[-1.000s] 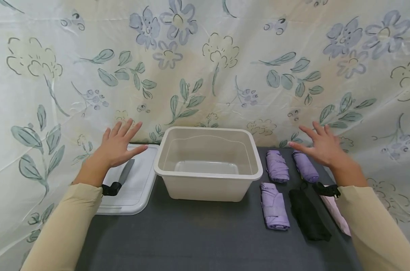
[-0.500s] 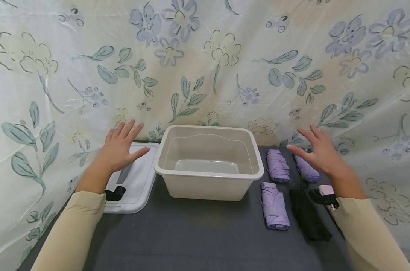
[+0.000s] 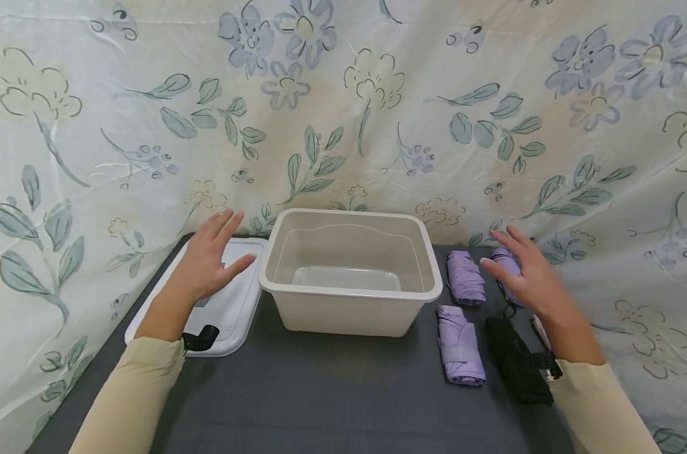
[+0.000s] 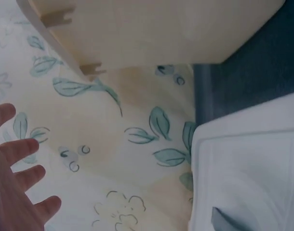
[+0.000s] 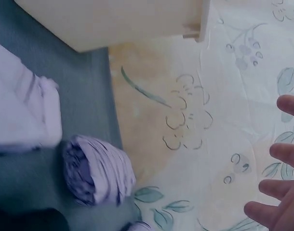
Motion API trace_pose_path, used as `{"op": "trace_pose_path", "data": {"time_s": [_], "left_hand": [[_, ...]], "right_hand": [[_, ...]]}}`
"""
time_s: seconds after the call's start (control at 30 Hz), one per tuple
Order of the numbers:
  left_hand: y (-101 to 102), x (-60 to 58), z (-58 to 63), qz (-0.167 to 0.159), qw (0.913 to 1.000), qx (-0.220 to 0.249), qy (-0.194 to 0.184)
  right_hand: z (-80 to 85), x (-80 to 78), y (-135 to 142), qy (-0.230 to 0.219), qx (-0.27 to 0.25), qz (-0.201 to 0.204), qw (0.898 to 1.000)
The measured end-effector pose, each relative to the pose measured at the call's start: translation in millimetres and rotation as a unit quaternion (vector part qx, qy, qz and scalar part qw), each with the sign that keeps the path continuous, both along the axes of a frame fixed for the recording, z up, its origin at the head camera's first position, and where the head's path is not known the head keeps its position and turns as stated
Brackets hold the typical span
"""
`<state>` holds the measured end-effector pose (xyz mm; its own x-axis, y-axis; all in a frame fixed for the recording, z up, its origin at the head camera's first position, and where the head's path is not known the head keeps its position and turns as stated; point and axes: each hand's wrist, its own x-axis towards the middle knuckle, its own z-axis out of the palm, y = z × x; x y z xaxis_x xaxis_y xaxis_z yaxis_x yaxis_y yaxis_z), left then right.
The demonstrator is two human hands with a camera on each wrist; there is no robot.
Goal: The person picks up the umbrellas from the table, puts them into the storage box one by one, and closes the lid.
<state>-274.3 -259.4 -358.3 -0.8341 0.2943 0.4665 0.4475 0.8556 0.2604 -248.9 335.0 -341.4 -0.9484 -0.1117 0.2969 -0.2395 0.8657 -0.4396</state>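
My left hand point(image 3: 207, 258) hovers with spread fingers above a white lid point(image 3: 238, 328), left of a cream plastic tub point(image 3: 343, 318). Its fingers point(image 4: 21, 151) show at the edge of the left wrist view, touching nothing. On the lid is a grey, pointed, flat thing point(image 4: 226, 222), largely hidden by that hand in the head view. My right hand point(image 3: 529, 274) is held up, fingers extended and empty, over the right side. Beneath and beside it lie rolled purple cloth bundles point(image 3: 461, 347), one partly covered by the hand, and a black rolled bundle point(image 3: 510, 362) with a cord loop.
A dark grey cloth point(image 3: 332, 391) covers the table. Behind it hangs a flowered curtain point(image 3: 372, 139), close to the tub's back rim. Another purple roll point(image 3: 465, 277) lies right of the tub. Under the right wrist, a pale pink item point(image 3: 541, 329) is barely visible.
Both hands have come somewhat nearer the body, the left also shifting slightly right. The right forearm now hides most of the pink item. Tub and bundles have stayed put.
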Motion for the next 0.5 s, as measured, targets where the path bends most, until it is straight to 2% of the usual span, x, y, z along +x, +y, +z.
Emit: {"op": "trace_pose_path", "data": {"time_s": [0.2,0.33,0.43,0.5], "left_hand": [[7.6,4.5,-6.9,-0.035,0.9966,0.058,-0.046],[13.4,5.6,-10.1,-0.040,0.9924,0.090,-0.074],[18.8,4.3,-11.6,-0.045,0.9858,0.132,-0.094],[23.0,2.8,-12.0,-0.050,0.9783,0.169,-0.108]], "right_hand": [[-11.1,12.4,-7.9,-0.012,-0.062,0.023,0.998],[-17.8,21.7,-12.8,-0.022,-0.111,0.043,0.993],[-26.3,28.3,-16.9,-0.027,-0.141,0.052,0.988],[-33.0,32.7,-19.7,-0.032,-0.161,0.057,0.985]]}}
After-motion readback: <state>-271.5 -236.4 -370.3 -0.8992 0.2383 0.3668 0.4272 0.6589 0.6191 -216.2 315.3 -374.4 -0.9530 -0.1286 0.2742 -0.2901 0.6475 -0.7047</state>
